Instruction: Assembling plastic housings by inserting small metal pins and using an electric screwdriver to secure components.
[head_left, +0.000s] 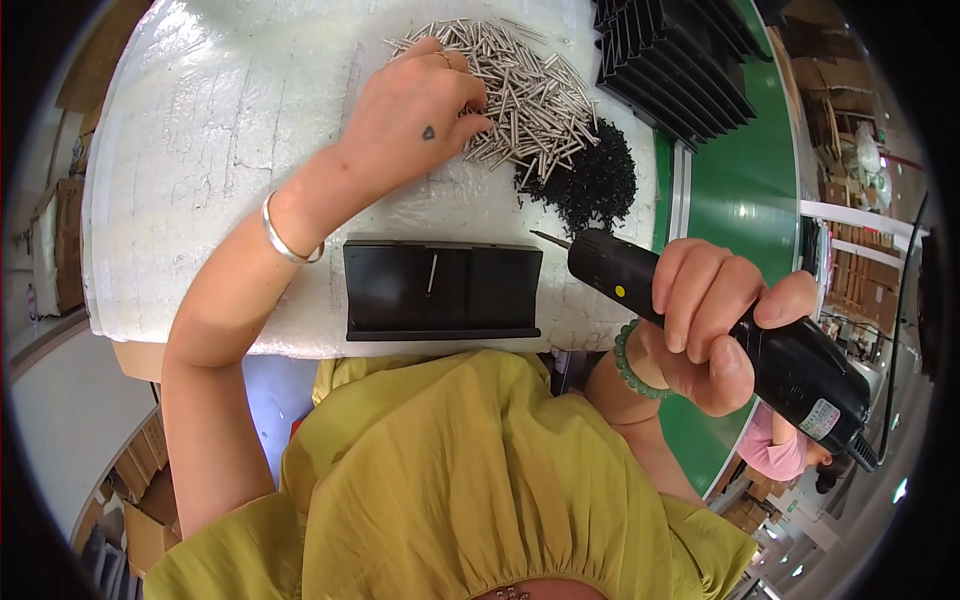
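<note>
My left hand [415,110] reaches over the left side of a heap of thin silver metal pins [530,100]. Its fingers are bent down among the pins, thumb and forefinger close together; whatever lies between the tips is hidden. In my right hand [715,320] is a black corded electric screwdriver [620,275], its thin bit pointing left above the table. Between my arms lies a black rectangular tray-like part [405,290] with a raised lip along its near edge. One metal pin [432,274] rests on that part, roughly upright in the view.
Small black pieces [590,180] form a pile touching the pins' right side. A stack of black ribbed parts [675,65] stands at the far right. White plastic wrapping [220,120] covers the table. A person in pink [775,445] is at the right, beyond a green surface [740,190].
</note>
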